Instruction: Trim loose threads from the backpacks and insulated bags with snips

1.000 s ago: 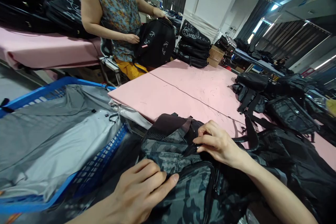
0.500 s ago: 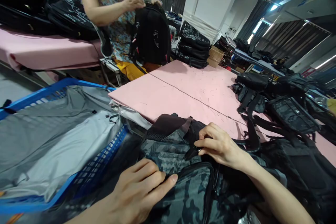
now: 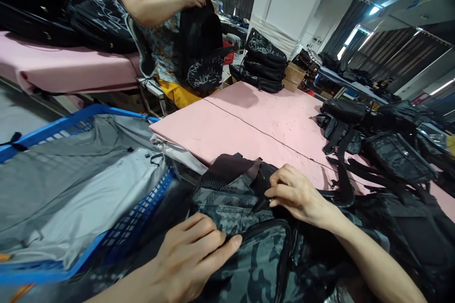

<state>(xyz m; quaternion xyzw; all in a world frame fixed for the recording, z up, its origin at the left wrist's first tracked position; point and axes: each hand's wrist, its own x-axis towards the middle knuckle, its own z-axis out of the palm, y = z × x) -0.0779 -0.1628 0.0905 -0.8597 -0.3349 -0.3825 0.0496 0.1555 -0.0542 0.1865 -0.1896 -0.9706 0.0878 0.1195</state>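
The camouflage backpack (image 3: pixel 265 258) lies at the near edge of the pink counter (image 3: pixel 241 113). The left hand (image 3: pixel 192 253) has its grip curled closed on the front fabric; the right hand (image 3: pixel 296 196) pinches a small dark piece, too hidden to identify. The backpack looks light, soft and likely to sag, so its black piping (image 3: pixel 285 267) should give firmer hold. Alongside, a blue plastic basket (image 3: pixel 35 276) holds grey fabric (image 3: pixel 85 194).

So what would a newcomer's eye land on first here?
Likely the bright pink table across the middle. Next, the left hand and right hand gripping the dark camouflage bag at bottom centre. Then the blue basket on the left, heaped with grey fabric.
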